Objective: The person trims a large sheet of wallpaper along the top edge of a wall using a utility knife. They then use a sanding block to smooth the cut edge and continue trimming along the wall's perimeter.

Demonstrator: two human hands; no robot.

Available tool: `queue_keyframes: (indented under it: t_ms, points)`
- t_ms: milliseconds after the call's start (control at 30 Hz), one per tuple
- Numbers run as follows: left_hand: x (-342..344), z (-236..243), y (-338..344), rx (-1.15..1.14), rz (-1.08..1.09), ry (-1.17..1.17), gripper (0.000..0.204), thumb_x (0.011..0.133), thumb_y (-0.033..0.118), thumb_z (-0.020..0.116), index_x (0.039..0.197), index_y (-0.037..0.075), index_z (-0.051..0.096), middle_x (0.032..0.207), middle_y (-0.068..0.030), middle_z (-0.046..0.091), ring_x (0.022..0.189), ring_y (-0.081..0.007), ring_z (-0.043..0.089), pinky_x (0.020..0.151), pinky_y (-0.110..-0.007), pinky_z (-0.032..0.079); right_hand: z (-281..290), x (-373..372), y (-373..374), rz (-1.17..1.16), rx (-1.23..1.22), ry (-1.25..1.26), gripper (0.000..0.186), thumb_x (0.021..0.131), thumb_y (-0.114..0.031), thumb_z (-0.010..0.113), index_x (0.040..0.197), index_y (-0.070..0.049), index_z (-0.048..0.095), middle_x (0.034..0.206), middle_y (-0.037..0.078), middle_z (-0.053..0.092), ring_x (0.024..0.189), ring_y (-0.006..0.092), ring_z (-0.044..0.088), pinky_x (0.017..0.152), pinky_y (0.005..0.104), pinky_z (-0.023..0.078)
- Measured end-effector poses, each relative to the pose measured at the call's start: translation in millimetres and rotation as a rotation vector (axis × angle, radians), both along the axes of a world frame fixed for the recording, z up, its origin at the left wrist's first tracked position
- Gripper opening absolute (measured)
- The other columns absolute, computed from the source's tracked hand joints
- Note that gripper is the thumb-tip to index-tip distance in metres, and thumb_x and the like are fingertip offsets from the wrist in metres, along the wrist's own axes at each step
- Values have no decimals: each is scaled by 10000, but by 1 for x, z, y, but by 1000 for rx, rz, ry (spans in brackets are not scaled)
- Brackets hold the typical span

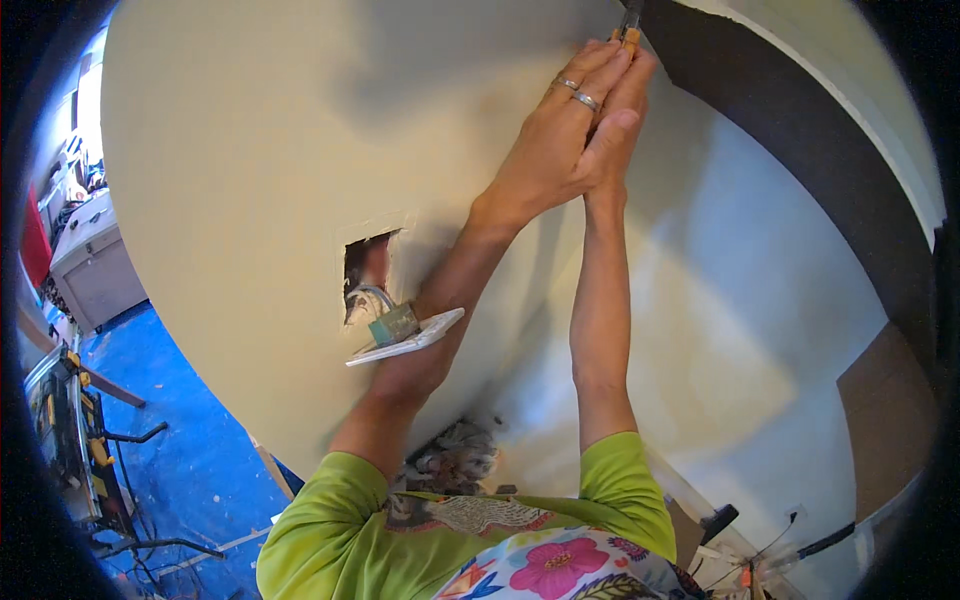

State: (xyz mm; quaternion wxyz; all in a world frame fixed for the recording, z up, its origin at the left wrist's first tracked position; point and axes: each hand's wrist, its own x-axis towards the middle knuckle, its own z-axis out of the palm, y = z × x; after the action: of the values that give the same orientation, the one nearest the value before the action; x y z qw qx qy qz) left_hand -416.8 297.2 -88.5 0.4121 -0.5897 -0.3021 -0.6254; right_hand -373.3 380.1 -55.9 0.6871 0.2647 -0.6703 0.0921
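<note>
My left hand (pixel 555 140), with rings on its fingers, and my right hand (pixel 632 115) are pressed together high on the pale wall (pixel 250 150). Both are closed around a hand tool (pixel 631 36) with orange on its handle and a grey metal end. Most of it is hidden by my fingers, so its exact kind cannot be made out. Its tip is at the corner by a dark brown band (pixel 800 150). Beside my left forearm, a white switch or socket plate (pixel 408 338) hangs tilted on wires from a rectangular wall opening (pixel 368 265).
A blue covering (pixel 180 400) lies on the floor at left, with a grey chest (pixel 98 260) and a black-and-yellow folding stand (pixel 85 440). Below my arms, the wall has a ragged dark hole (pixel 455 455). Cables and a black-ended tool (pixel 718 522) lie at lower right.
</note>
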Motion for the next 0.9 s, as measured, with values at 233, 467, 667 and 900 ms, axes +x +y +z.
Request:
queue_keyframes:
  t_ms: [233,467,667,900]
  points:
    - [3,1,-1,-15,-46,-4,587,1031,328,580,1493,-19,480,1545,-228,464,1468,-396,392,1208,-458,331,-2,5,8,-47,1,-13,397,1038,-395,553,1184,-37,465,940,86,615,792,218,608,703,346,498]
    - [12,-1,-11,-6,-98,-60,596,1021,337,596,1528,50,465,1541,-217,457,1429,-391,433,1189,-454,355,-8,6,12,-87,-11,-38,396,1039,-395,554,1182,-37,468,933,83,614,784,213,605,696,343,496]
    - [15,4,-8,112,54,-33,603,990,322,637,1499,37,486,1508,-210,486,1365,-396,496,1149,-461,402,-12,19,12,-165,-51,-71,395,1040,-396,555,1180,-36,470,927,80,613,777,209,603,689,340,494]
    - [8,6,-14,126,63,3,591,969,312,663,1465,27,516,1460,-211,526,1327,-394,527,1122,-457,430,-17,25,6,-218,-66,-93,394,1040,-396,556,1177,-36,472,920,76,612,769,205,601,682,337,492]
